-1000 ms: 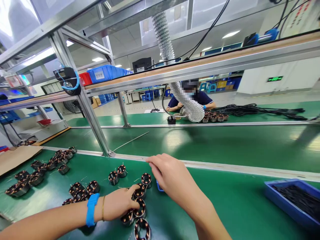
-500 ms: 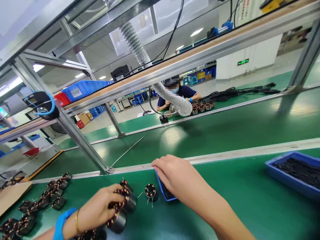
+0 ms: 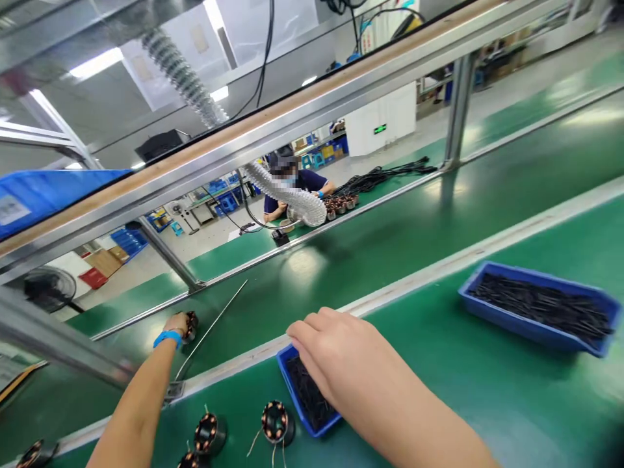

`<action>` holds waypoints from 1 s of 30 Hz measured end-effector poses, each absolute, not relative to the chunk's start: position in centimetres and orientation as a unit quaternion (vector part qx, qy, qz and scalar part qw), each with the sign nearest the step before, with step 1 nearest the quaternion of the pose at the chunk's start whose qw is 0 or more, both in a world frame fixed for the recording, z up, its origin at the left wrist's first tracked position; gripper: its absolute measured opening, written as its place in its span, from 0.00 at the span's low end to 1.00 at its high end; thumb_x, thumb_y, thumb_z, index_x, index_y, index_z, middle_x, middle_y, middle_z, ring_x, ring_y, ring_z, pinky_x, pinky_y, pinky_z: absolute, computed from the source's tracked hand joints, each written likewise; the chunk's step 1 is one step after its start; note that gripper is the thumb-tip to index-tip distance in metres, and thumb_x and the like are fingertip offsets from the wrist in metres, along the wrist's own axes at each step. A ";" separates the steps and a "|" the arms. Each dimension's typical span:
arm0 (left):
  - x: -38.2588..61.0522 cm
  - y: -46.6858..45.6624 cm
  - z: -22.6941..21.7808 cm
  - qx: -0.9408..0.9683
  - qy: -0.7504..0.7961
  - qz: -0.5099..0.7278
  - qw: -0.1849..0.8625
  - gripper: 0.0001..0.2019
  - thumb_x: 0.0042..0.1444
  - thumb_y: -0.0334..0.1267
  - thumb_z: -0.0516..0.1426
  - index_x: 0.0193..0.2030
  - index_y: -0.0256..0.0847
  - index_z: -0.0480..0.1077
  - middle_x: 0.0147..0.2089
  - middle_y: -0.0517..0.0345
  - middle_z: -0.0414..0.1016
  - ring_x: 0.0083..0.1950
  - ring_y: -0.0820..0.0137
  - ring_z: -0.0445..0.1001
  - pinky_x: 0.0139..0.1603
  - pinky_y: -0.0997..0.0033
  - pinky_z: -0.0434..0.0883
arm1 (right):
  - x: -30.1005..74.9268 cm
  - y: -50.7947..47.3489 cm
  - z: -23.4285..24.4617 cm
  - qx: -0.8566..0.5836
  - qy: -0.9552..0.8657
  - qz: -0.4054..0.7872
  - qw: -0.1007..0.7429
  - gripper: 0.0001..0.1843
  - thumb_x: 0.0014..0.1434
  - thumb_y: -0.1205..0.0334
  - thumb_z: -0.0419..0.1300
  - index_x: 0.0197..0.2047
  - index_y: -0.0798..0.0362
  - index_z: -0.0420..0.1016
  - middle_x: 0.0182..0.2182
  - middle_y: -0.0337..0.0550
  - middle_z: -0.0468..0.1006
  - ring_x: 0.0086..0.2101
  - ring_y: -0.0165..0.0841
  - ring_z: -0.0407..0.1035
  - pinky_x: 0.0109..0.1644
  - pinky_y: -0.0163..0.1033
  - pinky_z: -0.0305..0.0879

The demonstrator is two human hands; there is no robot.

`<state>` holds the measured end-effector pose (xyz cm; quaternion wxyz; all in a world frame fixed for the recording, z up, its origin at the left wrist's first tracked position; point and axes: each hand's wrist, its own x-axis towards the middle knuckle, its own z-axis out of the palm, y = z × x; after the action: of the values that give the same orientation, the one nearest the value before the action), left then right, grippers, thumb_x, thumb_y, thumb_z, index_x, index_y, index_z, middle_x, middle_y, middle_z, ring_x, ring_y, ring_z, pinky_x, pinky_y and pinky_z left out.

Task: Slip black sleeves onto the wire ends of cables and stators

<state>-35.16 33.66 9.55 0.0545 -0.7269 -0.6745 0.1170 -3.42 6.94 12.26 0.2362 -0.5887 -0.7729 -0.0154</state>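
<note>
The person's left hand [image 3: 174, 323], with a blue wristband just behind it, reaches over the bench's far rail and is curled against a copper-wound stator [image 3: 190, 327], which lies on the green belt beyond the rail and is partly hidden by the hand. The hand seems to have hold of it.

The right hand [image 3: 336, 364] has its fingers loosely together and slightly curved, with nothing visible in them. It hangs over a small blue tray [image 3: 285, 383] near the far edge of the bench, its fingertips just above the short black pieces [image 3: 307, 396] filling the tray.

Three more copper-wound stators [image 3: 275, 421] [image 3: 209, 433] [image 3: 189, 460] stand on the green bench along its lower edge, and another [image 3: 34, 453] sits toward the lower left corner. A larger blue tray [image 3: 531, 312] of the same black pieces stands further right, close to the far rail. A thin metal rod [image 3: 214, 328] lies beside the left forearm.

Across the next bench, a seated co-worker [image 3: 292, 192] works behind a flexible silver duct [image 3: 285, 192], beside a row of stators [image 3: 341, 205] and a bundle of black cables [image 3: 385, 174].
</note>
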 end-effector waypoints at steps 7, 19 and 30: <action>-33.5 28.6 9.9 -0.792 -0.602 0.103 0.025 0.19 0.69 0.42 0.57 0.63 0.41 0.67 0.64 0.45 0.69 0.61 0.55 0.71 0.61 0.45 0.70 | -2.9 7.3 11.2 -0.587 -0.765 -0.050 0.260 0.09 0.65 0.71 0.60 0.36 0.51 0.79 0.28 0.40 0.79 0.31 0.36 0.74 0.33 0.38 0.61; -28.3 4.1 1.4 -0.881 -0.433 0.143 -0.125 0.50 0.46 0.51 0.65 0.72 0.30 0.55 0.76 0.25 0.44 0.76 0.32 0.41 0.72 0.31 0.47 | -3.9 5.5 12.2 -0.561 -0.784 -0.024 0.266 0.13 0.70 0.67 0.54 0.44 0.51 0.81 0.35 0.43 0.83 0.38 0.37 0.77 0.39 0.38 0.67; -27.6 7.8 1.1 -0.900 -0.427 0.064 -0.065 0.19 0.52 0.29 0.59 0.51 0.49 0.71 0.52 0.50 0.77 0.71 0.47 0.57 0.67 0.18 0.32 | -2.9 5.5 11.5 -0.553 -0.787 -0.006 0.275 0.14 0.72 0.64 0.52 0.46 0.49 0.80 0.38 0.41 0.84 0.37 0.38 0.78 0.38 0.40 0.68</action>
<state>-27.57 7.80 1.15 -0.0653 -0.8998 -0.4266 0.0643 -2.93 5.47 11.51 0.2749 -0.5530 -0.7865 -0.0064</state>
